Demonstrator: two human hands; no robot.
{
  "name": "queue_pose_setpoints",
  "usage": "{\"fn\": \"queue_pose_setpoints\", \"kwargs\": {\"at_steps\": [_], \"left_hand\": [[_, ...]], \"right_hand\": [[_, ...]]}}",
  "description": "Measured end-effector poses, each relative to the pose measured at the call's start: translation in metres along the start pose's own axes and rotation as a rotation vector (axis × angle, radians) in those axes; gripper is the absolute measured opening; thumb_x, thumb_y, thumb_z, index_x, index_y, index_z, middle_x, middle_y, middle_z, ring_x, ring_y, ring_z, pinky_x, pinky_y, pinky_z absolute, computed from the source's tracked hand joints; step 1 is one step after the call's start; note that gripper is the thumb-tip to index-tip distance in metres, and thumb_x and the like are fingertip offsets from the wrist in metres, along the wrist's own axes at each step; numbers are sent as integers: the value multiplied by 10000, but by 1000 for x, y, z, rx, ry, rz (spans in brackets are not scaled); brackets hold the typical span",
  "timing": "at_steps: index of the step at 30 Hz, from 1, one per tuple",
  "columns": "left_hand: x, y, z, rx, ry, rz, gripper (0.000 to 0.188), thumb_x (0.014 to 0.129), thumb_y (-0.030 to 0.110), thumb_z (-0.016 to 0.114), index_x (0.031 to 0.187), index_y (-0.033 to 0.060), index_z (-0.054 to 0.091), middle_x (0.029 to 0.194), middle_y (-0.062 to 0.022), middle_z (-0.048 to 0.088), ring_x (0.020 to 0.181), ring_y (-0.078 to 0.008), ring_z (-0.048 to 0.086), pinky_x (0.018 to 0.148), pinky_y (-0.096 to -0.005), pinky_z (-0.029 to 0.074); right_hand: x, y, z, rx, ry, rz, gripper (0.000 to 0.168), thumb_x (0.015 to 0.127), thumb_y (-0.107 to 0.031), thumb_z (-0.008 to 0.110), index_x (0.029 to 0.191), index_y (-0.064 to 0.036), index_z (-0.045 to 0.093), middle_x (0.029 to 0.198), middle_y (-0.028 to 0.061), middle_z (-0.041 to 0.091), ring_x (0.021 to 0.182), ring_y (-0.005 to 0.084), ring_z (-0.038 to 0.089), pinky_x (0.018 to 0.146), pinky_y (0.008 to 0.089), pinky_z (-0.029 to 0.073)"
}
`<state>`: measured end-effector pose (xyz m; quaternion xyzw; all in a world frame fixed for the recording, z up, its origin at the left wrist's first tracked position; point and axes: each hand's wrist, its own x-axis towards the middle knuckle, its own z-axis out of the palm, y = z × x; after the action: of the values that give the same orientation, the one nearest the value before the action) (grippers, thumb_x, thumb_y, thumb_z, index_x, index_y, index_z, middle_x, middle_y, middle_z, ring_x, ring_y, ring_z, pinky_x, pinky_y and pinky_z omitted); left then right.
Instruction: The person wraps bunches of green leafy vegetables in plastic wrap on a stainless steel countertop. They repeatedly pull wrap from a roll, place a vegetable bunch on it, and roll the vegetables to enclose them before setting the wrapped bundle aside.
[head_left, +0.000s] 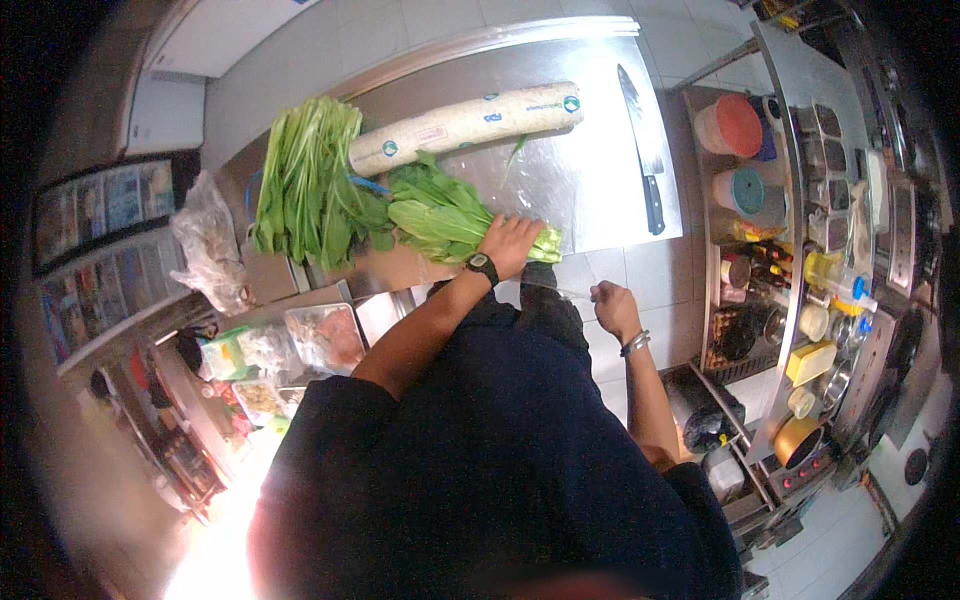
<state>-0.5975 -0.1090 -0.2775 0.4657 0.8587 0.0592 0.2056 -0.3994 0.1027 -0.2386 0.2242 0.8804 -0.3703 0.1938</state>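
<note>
My left hand (512, 246), with a digital watch on the wrist, grips a small bunch of leafy greens (442, 206) near its cut stems. The bunch lies on clear plastic film (536, 180) spread over the steel table. In front of the table's near edge, my right hand (616, 309) is closed on the film's edge, which is stretched toward my left wrist. A thick roll of film (465, 127), in a printed wrapper, lies behind the bunch. To the left is a larger pile of the same greens (307, 180).
A black-handled chef's knife (645, 157) lies at the right end of the steel table (600, 202). A crumpled plastic bag (210, 240) and a tray of packed meat (326, 337) are at left. Shelves (787, 247) with tubs and pans stand at right.
</note>
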Motion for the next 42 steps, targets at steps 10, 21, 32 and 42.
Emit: {"fn": "queue_pose_setpoints", "kwargs": {"at_steps": [10, 21, 32, 42], "left_hand": [[4, 26, -17, 24, 92, 80, 625, 782, 167, 641, 1371, 9, 504, 1249, -140, 593, 1187, -301, 519, 1027, -514, 353], [18, 38, -6, -254, 103, 44, 624, 790, 207, 613, 1365, -15, 514, 1271, -171, 585, 1192, -314, 529, 1069, -506, 332], [-12, 15, -10, -47, 119, 37, 714, 724, 281, 709, 1387, 85, 529, 1249, -126, 599, 1226, -313, 534, 1168, -650, 197], [2, 13, 0, -38, 36, -6, 644, 726, 193, 735, 1341, 127, 558, 1262, -101, 572, 1267, -293, 508, 1154, -632, 250]], "right_hand": [[22, -29, -11, -20, -83, -201, 287, 1012, -216, 545, 868, 3, 660, 796, 202, 696, 775, 419, 677, 715, 474, 529], [23, -19, -8, -41, -118, -155, 332, 1019, -237, 528, 846, 5, 675, 818, 200, 713, 799, 404, 693, 752, 468, 536], [24, -11, -24, 52, -119, -135, 381, 1033, -277, 535, 837, 11, 691, 773, 167, 716, 712, 299, 694, 714, 401, 539], [56, -68, -53, 12, -82, -317, 353, 1029, -263, 556, 871, 18, 701, 745, 161, 696, 689, 252, 675, 679, 374, 516]]}}
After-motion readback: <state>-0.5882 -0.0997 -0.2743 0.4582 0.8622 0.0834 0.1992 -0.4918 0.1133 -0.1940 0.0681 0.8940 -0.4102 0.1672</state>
